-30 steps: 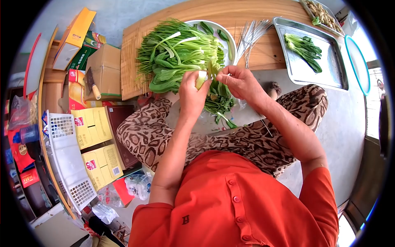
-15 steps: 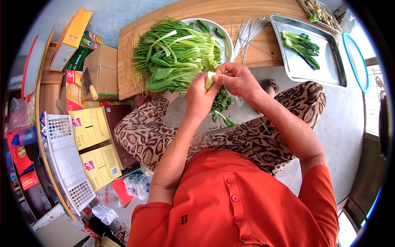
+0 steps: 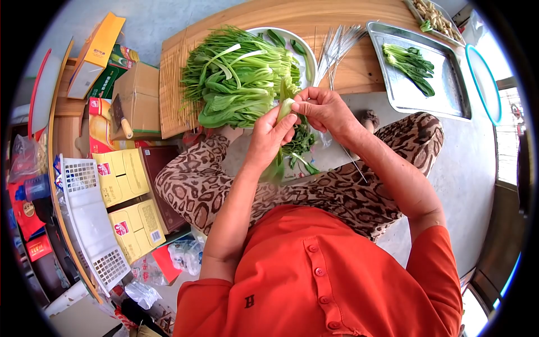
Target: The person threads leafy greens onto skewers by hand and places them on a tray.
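Observation:
My left hand [image 3: 270, 135] is closed round a stalk of leafy greens [image 3: 285, 109], with its pale base end pointing up. Blurred leaves hang below that wrist. At the base, the thumb and fingers of my right hand [image 3: 323, 109] pinch the stalk. A thin metal skewer [image 3: 359, 169] slants down below my right forearm; whether that hand also holds it, I cannot tell. Just beyond my hands, a large heap of leafy greens [image 3: 238, 84] lies on a white plate [image 3: 306, 48]. Loose trimmed leaves [image 3: 300, 140] lie low between my legs, partly hidden by my hands.
Bamboo skewers [image 3: 171, 92] and metal skewers [image 3: 337, 48] lie on the wooden table [image 3: 359, 73]. A metal tray [image 3: 449, 73] at right holds a bunch of greens [image 3: 410, 67]. A knife [image 3: 122, 118] rests against a cardboard box [image 3: 140, 92] at left, above yellow boxes [image 3: 123, 177].
My left hand has tilted and its thumb now lies along the stalk. Leaves now show below the left wrist. My right hand stays at the stalk's base.

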`<state>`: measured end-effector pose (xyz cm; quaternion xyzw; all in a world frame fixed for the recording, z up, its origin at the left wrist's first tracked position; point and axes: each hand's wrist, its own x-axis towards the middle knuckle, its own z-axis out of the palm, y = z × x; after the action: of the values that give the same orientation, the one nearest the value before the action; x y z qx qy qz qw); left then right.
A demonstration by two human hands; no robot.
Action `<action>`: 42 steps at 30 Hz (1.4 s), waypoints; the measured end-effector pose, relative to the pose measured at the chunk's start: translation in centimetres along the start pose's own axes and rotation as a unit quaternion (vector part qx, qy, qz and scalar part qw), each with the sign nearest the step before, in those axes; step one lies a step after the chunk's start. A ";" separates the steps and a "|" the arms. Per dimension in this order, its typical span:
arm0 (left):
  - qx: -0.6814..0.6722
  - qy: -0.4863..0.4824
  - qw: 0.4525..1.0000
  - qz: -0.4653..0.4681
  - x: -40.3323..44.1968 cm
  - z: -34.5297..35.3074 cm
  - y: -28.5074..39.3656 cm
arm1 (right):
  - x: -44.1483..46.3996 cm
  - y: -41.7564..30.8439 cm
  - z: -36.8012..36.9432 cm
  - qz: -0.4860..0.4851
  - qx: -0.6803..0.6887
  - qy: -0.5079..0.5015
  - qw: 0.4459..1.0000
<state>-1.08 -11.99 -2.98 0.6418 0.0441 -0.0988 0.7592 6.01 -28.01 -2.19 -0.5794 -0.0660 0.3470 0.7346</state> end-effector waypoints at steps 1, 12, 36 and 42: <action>-0.016 -0.004 1.000 -0.004 0.0 -0.1 0.0 | 0.0 -0.1 0.0 0.002 -0.007 0.003 1.000; -0.108 -0.048 0.993 -0.027 0.0 -0.9 0.0 | 0.0 0.1 0.1 0.005 -0.038 0.013 0.999; -0.061 0.160 0.985 0.005 0.3 -1.7 -1.6 | 0.3 0.5 0.0 -0.032 -0.122 0.047 0.991; -0.099 0.115 0.988 -0.009 0.1 -0.7 -0.7 | 0.2 0.5 -0.1 -0.051 -0.127 0.032 0.990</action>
<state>-1.13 -11.41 -3.84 0.5699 0.1468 -0.0262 0.8081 5.96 -27.96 -2.75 -0.6749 -0.1155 0.2794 0.6732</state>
